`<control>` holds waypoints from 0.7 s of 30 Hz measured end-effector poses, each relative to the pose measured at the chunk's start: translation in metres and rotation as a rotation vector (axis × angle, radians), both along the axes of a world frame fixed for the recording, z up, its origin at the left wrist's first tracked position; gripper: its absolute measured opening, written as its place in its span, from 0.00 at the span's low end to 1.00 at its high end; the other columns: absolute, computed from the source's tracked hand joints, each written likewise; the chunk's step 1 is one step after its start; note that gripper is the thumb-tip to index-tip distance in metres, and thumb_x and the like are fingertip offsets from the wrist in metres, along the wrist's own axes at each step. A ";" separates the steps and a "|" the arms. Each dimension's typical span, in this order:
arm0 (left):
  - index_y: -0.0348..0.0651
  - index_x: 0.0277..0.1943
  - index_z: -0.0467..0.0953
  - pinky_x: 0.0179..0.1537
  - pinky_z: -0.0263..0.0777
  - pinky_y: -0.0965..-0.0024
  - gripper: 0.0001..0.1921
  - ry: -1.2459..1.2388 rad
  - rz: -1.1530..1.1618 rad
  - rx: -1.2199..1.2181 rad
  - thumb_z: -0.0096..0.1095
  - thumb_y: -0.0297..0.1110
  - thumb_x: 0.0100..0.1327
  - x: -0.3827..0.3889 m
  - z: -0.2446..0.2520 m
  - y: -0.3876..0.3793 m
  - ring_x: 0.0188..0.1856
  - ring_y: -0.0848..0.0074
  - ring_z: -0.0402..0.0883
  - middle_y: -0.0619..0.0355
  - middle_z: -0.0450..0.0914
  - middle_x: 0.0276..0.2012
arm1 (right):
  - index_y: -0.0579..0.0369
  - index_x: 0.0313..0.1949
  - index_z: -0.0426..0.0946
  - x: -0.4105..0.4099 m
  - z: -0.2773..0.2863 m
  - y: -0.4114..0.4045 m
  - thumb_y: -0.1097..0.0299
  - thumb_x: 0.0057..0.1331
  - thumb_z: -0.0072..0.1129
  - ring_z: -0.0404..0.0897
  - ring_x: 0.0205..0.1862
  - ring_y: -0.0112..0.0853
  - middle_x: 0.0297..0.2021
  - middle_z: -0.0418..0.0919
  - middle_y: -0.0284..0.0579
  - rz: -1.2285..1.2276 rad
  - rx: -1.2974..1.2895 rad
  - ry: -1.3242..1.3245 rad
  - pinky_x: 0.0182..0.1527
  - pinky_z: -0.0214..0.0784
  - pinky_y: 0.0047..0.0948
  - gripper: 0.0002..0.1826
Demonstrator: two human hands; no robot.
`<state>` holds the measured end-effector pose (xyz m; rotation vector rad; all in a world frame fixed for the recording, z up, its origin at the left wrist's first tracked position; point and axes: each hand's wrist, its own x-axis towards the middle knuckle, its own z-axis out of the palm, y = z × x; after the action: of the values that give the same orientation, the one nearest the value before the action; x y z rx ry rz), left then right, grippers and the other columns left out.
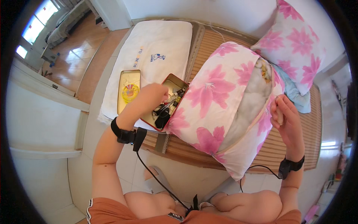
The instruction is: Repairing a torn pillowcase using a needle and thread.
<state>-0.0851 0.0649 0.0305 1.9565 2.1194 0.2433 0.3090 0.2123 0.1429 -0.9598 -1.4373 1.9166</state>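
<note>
My left hand (155, 96) is over an open metal tin (151, 122), its fingers curled; whatever they may hold is too small to make out. Inside the tin lie scissors with black handles (163, 113) and several small spools (179, 98), partly hidden by the hand. A pillow with a pink-flowered cover (208, 86) rests to the right, its cover gaping over grey-white stuffing (251, 95). Beside the gap's right edge is my right hand (285, 119), thumb and fingers drawn together. I cannot tell whether it pinches anything or touches the cover.
The tin's lid (120, 105), with a round yellow container (130, 93) on it, lies on a folded white towel (165, 36). A second flowered pillow (300, 42) leans at the wall over a light blue cloth (300, 102). Everything is on a striped mat (208, 46). Cables hang from both wrist straps.
</note>
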 end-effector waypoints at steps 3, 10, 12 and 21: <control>0.38 0.36 0.79 0.36 0.74 0.53 0.08 0.139 0.013 -0.143 0.63 0.33 0.59 0.008 -0.024 -0.016 0.37 0.50 0.82 0.44 0.83 0.31 | 0.51 0.39 0.68 -0.017 -0.006 -0.001 0.63 0.75 0.49 0.68 0.23 0.18 0.31 0.74 0.34 0.089 -0.016 0.009 0.24 0.60 0.16 0.08; 0.30 0.49 0.72 0.27 0.74 0.54 0.17 0.294 -0.015 -0.127 0.58 0.33 0.61 0.023 -0.049 -0.017 0.29 0.55 0.84 0.48 0.83 0.27 | 0.54 0.40 0.69 -0.052 -0.014 -0.022 0.61 0.74 0.52 0.68 0.23 0.18 0.31 0.76 0.37 0.250 0.007 -0.025 0.24 0.61 0.18 0.10; 0.29 0.48 0.73 0.26 0.75 0.55 0.16 0.304 -0.008 -0.114 0.57 0.32 0.61 0.022 -0.049 -0.017 0.29 0.55 0.85 0.47 0.83 0.27 | 0.54 0.40 0.69 -0.056 -0.016 -0.027 0.60 0.73 0.53 0.68 0.23 0.18 0.31 0.76 0.37 0.276 -0.001 -0.035 0.23 0.60 0.17 0.11; 0.38 0.42 0.80 0.33 0.77 0.57 0.15 0.314 -0.231 -0.465 0.68 0.33 0.52 0.025 0.054 -0.041 0.35 0.56 0.85 0.47 0.83 0.30 | 0.54 0.40 0.71 -0.058 -0.033 -0.019 0.61 0.74 0.52 0.72 0.29 0.21 0.34 0.77 0.37 0.284 -0.120 -0.045 0.33 0.67 0.21 0.09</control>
<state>-0.0600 0.0237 0.0844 2.0117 1.8641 -0.5809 0.2511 0.1932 0.1097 -0.8963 -1.5687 2.2202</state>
